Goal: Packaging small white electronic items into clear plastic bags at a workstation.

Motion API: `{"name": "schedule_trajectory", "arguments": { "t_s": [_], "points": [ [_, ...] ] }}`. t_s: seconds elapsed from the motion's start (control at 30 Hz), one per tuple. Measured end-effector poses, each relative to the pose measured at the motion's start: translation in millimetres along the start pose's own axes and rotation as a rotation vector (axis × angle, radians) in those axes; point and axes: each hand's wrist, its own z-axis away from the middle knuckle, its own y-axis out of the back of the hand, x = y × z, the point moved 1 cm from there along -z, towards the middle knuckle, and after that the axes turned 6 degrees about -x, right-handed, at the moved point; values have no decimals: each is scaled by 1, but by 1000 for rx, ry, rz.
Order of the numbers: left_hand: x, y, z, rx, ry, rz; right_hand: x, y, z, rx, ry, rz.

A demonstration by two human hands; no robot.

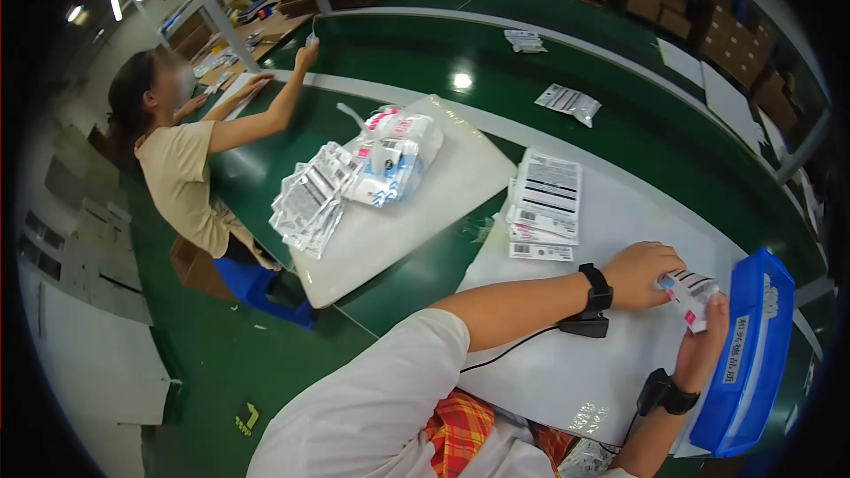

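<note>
Between my two hands, over the right part of the white board [531,354], is a small white packet [688,295] with pink, blue and black print. The fingers of my left hand [645,274] pinch its left edge. On the opposite side, my right hand [706,341] grips the lower right of it, right beside a blue plastic bin [753,354]. Farther left on the board lies a stack of white printed packets [547,199], apart from both hands. Part of each hand's grip is hidden behind the packet.
Another white board [460,168] at the left bears fanned silver packets [314,190] and a clear bag of packets [394,159]. Two silver packets [569,104] [525,42] lie on the green belt [416,53]. A co-worker [181,150] sits at the far left.
</note>
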Motion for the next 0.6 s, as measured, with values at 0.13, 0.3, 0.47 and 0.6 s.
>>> {"name": "schedule_trajectory", "arguments": {
  "t_s": [0.13, 0.3, 0.47, 0.6],
  "points": [
    [-3, -1, 1, 27, 278, 257, -14, -5, 6, 30, -32, -199],
    [-9, -13, 3, 33, 371, 283, 14, -4, 4, 45, -54, 480],
    [-21, -17, 6, 148, 520, 788, 31, 4, -5, 48, -184, 391],
    [-27, -6, 1, 171, 395, 692, 18, -4, -17, 106, -80, 396]
  ]
}}
